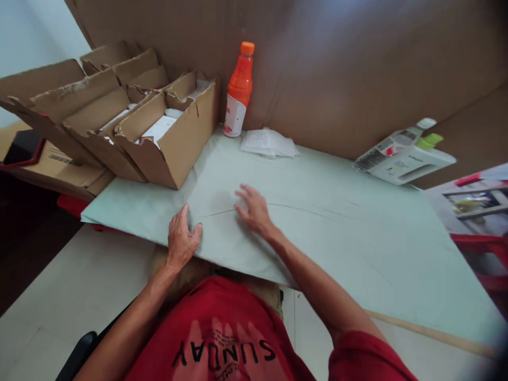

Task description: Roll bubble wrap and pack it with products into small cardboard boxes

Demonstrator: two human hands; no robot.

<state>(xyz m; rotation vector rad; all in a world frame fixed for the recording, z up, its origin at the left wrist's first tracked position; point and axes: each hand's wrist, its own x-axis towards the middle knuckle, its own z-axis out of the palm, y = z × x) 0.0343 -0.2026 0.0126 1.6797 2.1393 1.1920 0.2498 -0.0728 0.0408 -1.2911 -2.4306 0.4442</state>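
My left hand [183, 236] rests at the near edge of the pale green tabletop [325, 243], thumb apart from the fingers, holding nothing. Farther in, my right hand [253, 209] is over the tabletop with its fingers spread and nothing in them. A thin dark line runs across the surface by this hand. Beyond my left hand stands the nearest cardboard bin [186, 140], with white items inside. Past my right hand lies a clear plastic packet [270, 143] with white contents.
More open cardboard bins [95, 100] crowd the left end. An orange-red bottle [239, 90] stands against the brown cardboard wall [317, 69]. At the back right are a clear bottle [391, 145] and a white jug [413, 164]. A dark phone [24, 147] lies on a carton at far left.
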